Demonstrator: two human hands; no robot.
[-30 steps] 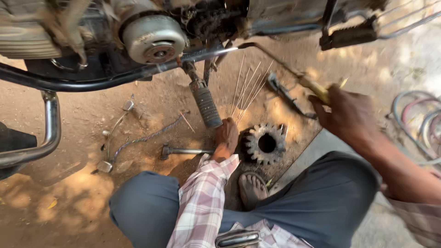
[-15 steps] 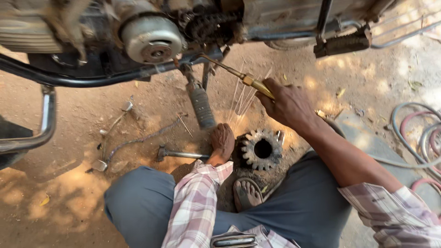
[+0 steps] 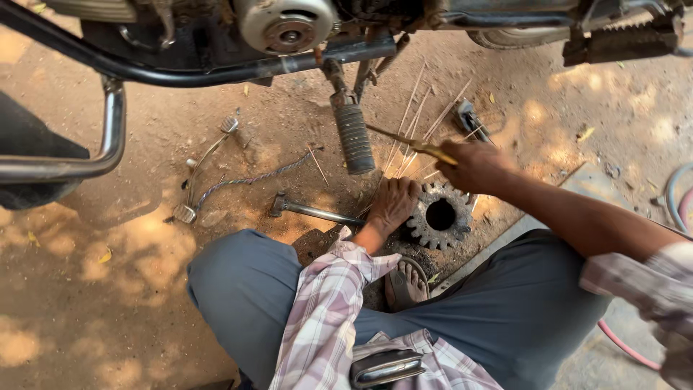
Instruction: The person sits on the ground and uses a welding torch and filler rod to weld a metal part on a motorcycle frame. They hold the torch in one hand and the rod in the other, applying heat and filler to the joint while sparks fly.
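My left hand (image 3: pixel 393 204) rests on the dirt with its fingers curled against the left side of a dark toothed gear (image 3: pixel 440 215) that lies flat on the ground. My right hand (image 3: pixel 473 167) hovers just above the gear and grips the yellow handle of a thin tool (image 3: pixel 411 144) whose shaft points up and left. Both arms wear plaid sleeves. I squat over the gear in grey trousers, with a sandalled foot (image 3: pixel 406 283) between my knees.
A motorcycle (image 3: pixel 285 32) spans the top, its ribbed foot peg (image 3: pixel 354 137) hanging down near the hands. Loose spokes (image 3: pixel 413 115), a metal rod (image 3: pixel 317 211), a braided cable (image 3: pixel 249 180) and a lever (image 3: pixel 206 160) lie on the dirt. Hoses (image 3: pixel 677 195) lie at the right.
My right hand has come down and to the left with the yellow-handled tool, from near the motorcycle to just above the gear. The left hand has stayed against the gear.
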